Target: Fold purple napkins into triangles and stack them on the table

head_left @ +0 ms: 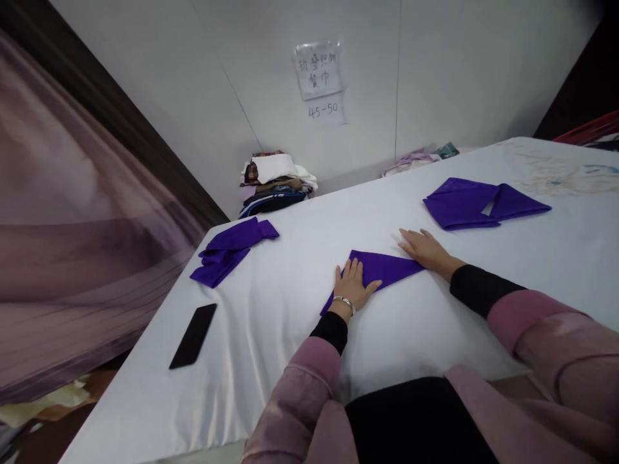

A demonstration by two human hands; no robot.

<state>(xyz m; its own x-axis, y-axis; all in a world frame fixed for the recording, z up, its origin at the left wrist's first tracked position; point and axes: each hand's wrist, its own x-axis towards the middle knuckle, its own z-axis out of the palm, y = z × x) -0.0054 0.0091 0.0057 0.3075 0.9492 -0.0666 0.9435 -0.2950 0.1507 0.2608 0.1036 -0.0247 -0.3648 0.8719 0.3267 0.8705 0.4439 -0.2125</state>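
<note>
A purple cloth napkin [387, 269] lies folded into a pointed, roughly triangular shape on the white-covered table in front of me. My left hand [355, 287] presses flat on its left part, fingers spread, a bracelet at the wrist. At the napkin's narrow right tip rests my right hand [425, 250], its fingers stretched out and partly covering that tip. Another folded purple napkin [459, 200] lies farther back on the right, with a small gap showing white cloth. Crumpled purple cloth [229, 248] sits at the table's left side.
A black phone-like slab [193, 336] lies near the left edge of the white tablecloth [271, 386]. Behind the table a stack of folded clothes [275, 183] stands against the wall. Paper signs [319, 80] hang there. A sheer curtain [87, 225] hangs at left.
</note>
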